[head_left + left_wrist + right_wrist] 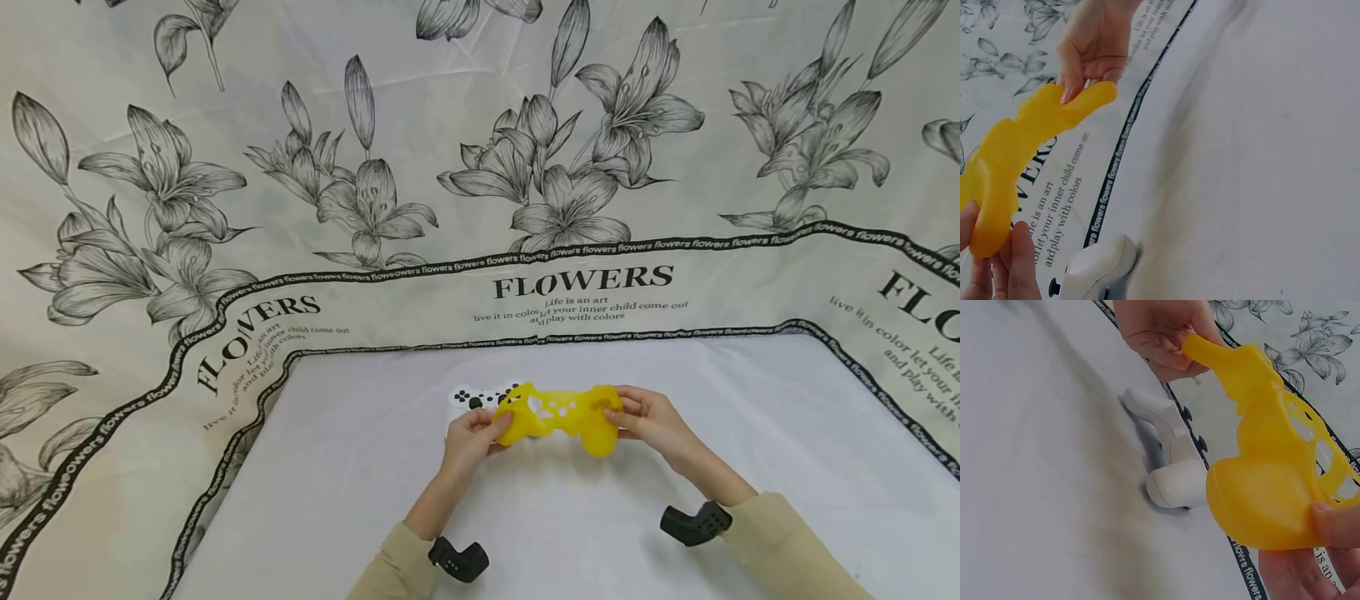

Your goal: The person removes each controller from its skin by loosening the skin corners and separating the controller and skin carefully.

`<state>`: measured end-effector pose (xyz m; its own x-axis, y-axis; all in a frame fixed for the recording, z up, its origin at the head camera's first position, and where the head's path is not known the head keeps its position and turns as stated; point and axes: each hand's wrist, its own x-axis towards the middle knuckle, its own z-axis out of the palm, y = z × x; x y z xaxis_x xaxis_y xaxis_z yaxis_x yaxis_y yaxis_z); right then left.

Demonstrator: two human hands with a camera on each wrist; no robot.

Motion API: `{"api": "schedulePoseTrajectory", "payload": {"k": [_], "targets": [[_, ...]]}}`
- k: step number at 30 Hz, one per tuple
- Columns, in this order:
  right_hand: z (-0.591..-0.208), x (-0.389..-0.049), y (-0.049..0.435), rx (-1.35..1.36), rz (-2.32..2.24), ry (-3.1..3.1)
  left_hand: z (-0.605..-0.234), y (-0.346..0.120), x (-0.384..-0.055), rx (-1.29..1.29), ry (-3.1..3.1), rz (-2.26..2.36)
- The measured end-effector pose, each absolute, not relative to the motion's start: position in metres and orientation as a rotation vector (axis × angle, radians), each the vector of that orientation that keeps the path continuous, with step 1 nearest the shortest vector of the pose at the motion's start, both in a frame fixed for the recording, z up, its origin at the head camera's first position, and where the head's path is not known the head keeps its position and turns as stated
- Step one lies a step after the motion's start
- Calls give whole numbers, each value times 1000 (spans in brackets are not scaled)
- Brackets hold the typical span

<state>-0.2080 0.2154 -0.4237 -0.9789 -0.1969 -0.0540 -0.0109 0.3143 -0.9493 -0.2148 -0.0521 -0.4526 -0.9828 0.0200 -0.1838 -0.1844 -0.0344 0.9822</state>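
Both hands hold up a yellow silicone controller cover (558, 411), a soft shell with cut-out holes, above the table. My left hand (471, 440) pinches one end of it between thumb and fingers. At the other end my right hand (647, 419) grips it the same way, the thumb (1337, 524) lying on the yellow surface. Behind the cover a white game controller (474, 397) with black buttons and sticks lies on the table, partly hidden by the cover. In the right wrist view the controller (1179, 481) rests below and beyond the cover.
A white cloth covers the table (360, 483). Behind and at the sides hangs a curtain (405, 308) printed with flowers and lettering. Black camera mounts (459, 560) sit at both wrists, over beige sleeves (787, 542).
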Motion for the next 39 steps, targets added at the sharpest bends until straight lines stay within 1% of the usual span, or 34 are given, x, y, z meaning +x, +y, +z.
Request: {"api": "schedulePoseTrajectory", "payload": {"k": [10, 19, 22, 31, 39], "targets": [[-431, -209, 222, -192, -1729, 2377, -460, -47, -214, -79, 2068, 2240], [-439, -214, 225, -88, -1702, 2342, -457, -38, -215, -77, 2073, 2293], [-440, -216, 226, -66, -1697, 2340, -457, -35, -217, -42, 2070, 2262], [-441, -218, 241, -11, -1676, 2374, -457, -28, -219, 168, 2021, 2134], [-441, -217, 252, -80, -1640, 2419, -457, -21, -223, 123, 2009, 2035]]}}
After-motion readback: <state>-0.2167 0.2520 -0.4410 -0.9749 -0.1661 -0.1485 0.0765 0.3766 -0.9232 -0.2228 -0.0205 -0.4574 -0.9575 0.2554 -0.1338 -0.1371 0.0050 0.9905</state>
